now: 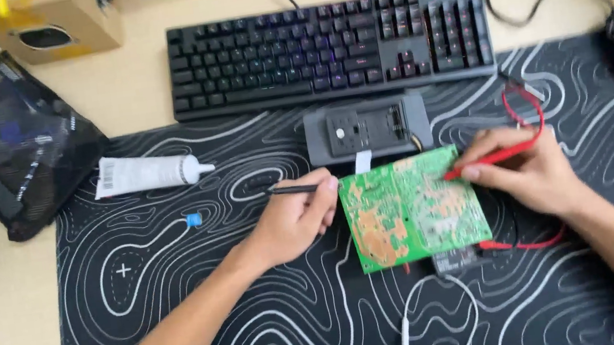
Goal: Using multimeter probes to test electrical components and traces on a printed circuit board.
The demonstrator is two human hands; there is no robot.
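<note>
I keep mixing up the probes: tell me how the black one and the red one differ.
The black probe sits in the left hand, lying level and off the green circuit board. The red probe sits in the right hand, slanted, its tip on the board. Both are thin, pen-like.

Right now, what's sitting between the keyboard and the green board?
In the head view, a grey box-shaped device lies on the mat between the keyboard and the green circuit board.

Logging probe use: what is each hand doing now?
Left hand: closed on black probe.
Right hand: closed on red probe, tip on green circuit board.
</note>
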